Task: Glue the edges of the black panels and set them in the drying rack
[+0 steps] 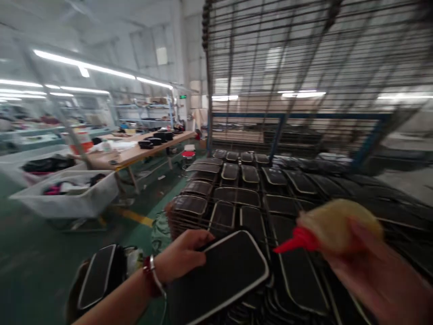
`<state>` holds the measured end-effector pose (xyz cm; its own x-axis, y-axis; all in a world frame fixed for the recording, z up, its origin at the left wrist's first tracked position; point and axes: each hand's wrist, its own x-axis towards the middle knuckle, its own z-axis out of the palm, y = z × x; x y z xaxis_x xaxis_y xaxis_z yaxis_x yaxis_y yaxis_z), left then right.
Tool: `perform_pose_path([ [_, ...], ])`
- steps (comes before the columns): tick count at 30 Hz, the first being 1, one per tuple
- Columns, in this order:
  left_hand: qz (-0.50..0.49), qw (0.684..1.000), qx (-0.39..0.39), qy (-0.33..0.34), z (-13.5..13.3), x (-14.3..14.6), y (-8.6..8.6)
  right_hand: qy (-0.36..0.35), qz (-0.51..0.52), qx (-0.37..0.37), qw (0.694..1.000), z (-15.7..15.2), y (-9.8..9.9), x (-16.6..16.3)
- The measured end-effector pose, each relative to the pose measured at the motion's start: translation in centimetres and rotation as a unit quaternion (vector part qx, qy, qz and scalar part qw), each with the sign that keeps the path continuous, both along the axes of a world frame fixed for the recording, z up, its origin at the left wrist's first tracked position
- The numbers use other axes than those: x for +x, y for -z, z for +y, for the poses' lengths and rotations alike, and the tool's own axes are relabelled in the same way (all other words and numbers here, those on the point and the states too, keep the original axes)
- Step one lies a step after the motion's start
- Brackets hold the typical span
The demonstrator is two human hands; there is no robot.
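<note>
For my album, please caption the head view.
Left hand holds a pale-edged black panel; right hand holds a red-tipped bottle.

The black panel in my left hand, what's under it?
Past the black panel's lower right edge, stacked dark panels with pale edging show. Whatever lies directly beneath it is covered, so I can't tell what's there.

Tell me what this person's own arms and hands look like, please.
Both the left hand and the blurred right hand are bare, without gloves. The left wrist wears a dark red band and a shiny silver-coloured bangle. No sleeve shows on the left forearm.
</note>
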<state>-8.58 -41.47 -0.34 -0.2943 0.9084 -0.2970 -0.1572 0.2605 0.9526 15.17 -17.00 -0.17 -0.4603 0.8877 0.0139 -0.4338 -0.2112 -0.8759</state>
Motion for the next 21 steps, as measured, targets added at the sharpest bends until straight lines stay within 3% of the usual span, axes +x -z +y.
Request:
perform_pose_path([
  [2, -0.004, 0.999, -0.021, 0.048, 0.8, -0.1, -0.8, 0.021, -0.01, -0.06, 0.998, -0.2, -1.4, 0.8],
  [4, -0.013, 0.995, -0.036, 0.089, 1.4, 0.1, -1.4, 0.016, -0.016, -0.06, 0.998, -0.7, -2.4, 0.6],
  [12, -0.038, 0.977, -0.068, 0.2, 2.5, -0.4, -1.9, -0.009, 0.009, 0.104, 0.995, -1.3, -2.9, 1.8],
  [21, -0.052, 0.965, -0.076, 0.244, 3.7, -0.9, -1.4, -0.03, 0.005, 0.147, 0.989, -1.1, -3.1, 2.0],
])
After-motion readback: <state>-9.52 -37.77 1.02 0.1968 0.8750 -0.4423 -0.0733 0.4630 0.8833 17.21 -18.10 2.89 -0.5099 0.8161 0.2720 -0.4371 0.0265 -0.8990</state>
